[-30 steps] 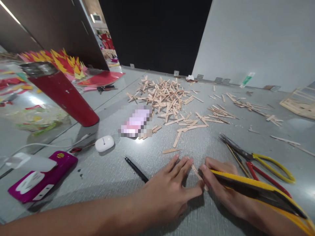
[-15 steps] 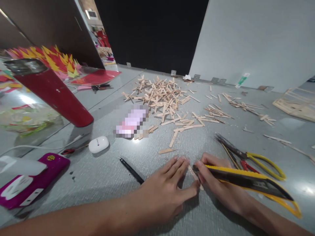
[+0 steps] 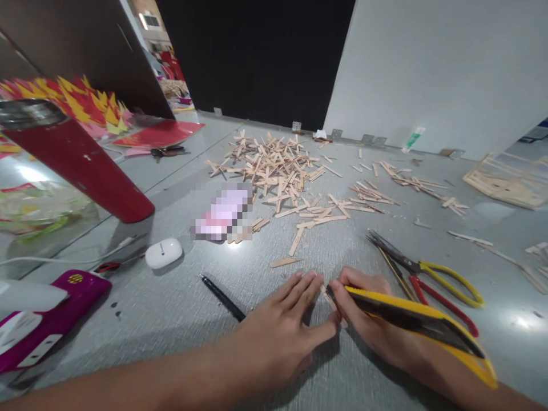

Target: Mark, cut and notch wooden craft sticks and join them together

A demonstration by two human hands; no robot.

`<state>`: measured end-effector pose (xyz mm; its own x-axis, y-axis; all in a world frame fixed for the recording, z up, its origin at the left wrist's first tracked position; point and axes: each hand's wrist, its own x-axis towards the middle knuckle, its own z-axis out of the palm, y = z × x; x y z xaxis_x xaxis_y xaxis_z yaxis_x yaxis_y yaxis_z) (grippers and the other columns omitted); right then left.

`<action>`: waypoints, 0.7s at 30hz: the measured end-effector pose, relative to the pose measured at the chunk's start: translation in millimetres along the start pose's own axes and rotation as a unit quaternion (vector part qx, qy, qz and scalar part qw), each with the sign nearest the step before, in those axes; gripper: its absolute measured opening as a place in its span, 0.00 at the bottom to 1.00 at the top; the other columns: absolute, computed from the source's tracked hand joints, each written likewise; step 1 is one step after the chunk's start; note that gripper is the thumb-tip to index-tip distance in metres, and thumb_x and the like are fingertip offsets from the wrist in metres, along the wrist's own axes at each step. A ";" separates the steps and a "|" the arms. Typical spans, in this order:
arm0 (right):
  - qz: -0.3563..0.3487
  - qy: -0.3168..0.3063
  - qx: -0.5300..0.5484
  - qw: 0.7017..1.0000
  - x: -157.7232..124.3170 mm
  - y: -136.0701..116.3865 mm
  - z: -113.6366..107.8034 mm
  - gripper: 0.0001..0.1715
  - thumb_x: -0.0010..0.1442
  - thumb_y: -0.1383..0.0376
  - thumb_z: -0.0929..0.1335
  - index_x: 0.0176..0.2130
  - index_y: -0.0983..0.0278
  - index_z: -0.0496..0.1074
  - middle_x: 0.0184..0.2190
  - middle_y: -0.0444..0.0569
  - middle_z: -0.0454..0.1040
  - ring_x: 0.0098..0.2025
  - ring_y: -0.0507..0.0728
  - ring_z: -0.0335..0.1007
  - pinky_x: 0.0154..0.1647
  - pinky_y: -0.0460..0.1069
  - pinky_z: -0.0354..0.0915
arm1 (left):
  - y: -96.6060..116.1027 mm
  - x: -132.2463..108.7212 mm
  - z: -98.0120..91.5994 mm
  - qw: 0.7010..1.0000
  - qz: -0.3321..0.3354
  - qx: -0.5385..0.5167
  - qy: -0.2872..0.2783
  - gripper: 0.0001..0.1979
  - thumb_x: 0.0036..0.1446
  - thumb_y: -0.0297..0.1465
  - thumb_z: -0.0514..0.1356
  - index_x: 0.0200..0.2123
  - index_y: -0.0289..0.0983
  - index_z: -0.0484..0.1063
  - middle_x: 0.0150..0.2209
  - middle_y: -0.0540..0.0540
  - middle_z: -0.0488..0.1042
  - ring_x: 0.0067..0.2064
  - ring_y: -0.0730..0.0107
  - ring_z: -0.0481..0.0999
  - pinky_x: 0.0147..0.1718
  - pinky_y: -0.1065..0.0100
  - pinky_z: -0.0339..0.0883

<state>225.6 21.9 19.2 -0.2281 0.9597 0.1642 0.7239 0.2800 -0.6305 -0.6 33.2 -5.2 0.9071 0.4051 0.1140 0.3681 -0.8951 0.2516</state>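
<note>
My left hand [image 3: 282, 331] lies flat on the grey table [image 3: 180, 308], its fingers spread and its fingertips and thumb pressing on a small wooden stick [image 3: 329, 299]. My right hand [image 3: 368, 319] is closed around a yellow and black utility knife [image 3: 411, 319], whose tip meets that stick between the two hands. A black pen [image 3: 222, 297] lies just left of my left hand. Another short stick [image 3: 285, 262] lies loose a little beyond my fingers.
A heap of wooden sticks [image 3: 274, 165] covers the table's middle. Pliers with yellow handles [image 3: 428, 268] lie right of my hands. A red tumbler [image 3: 81, 165], a white earbud case [image 3: 163, 253] and a magenta device [image 3: 47, 319] stand at left. A stick frame [image 3: 505, 182] sits far right.
The view has drifted, so everything sits a little further left. Both hands stay on the stick and the knife, with no clear change in grip.
</note>
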 end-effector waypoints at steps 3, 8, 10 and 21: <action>-0.010 0.006 -0.009 1.000 1.3 -3.1 2.4 0.21 0.75 0.62 0.60 0.27 0.56 0.56 0.20 0.37 0.62 0.21 0.53 0.62 0.28 0.49 0.59 | 2.8 0.4 -0.5 1.000 -0.014 -0.001 -0.002 0.38 0.70 0.34 0.62 0.75 0.34 0.47 0.76 0.20 0.43 0.77 0.34 0.44 0.73 0.42 0.49; -0.029 -0.011 -0.025 0.999 4.6 -5.4 -1.9 0.19 0.74 0.62 0.60 0.29 0.56 0.59 0.21 0.39 0.66 0.23 0.55 0.65 0.31 0.51 0.61 | 5.4 1.5 -3.2 1.000 -0.020 -0.001 -0.007 0.35 0.72 0.34 0.59 0.74 0.36 0.48 0.76 0.20 0.46 0.76 0.34 0.45 0.72 0.41 0.52; -0.033 -0.016 -0.030 0.999 5.1 -5.3 -3.8 0.19 0.74 0.63 0.60 0.29 0.56 0.58 0.21 0.39 0.66 0.23 0.55 0.65 0.31 0.52 0.60 | 5.2 1.8 -4.0 1.000 -0.022 -0.004 -0.015 0.34 0.71 0.35 0.61 0.73 0.36 0.50 0.76 0.20 0.45 0.76 0.33 0.45 0.72 0.41 0.52; -0.035 -0.051 -0.038 0.997 3.3 -0.6 -5.9 0.22 0.77 0.61 0.59 0.28 0.56 0.57 0.21 0.40 0.66 0.23 0.56 0.65 0.33 0.54 0.61 | 2.8 0.4 -0.4 1.000 -0.017 0.005 -0.025 0.31 0.75 0.34 0.55 0.74 0.38 0.48 0.77 0.23 0.45 0.77 0.37 0.44 0.73 0.43 0.50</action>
<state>228.2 25.1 24.7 -0.3415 0.9316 0.1246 0.7502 0.3501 -0.5610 0.7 30.9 -4.0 0.9034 0.4249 0.0571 0.3999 -0.8832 0.2451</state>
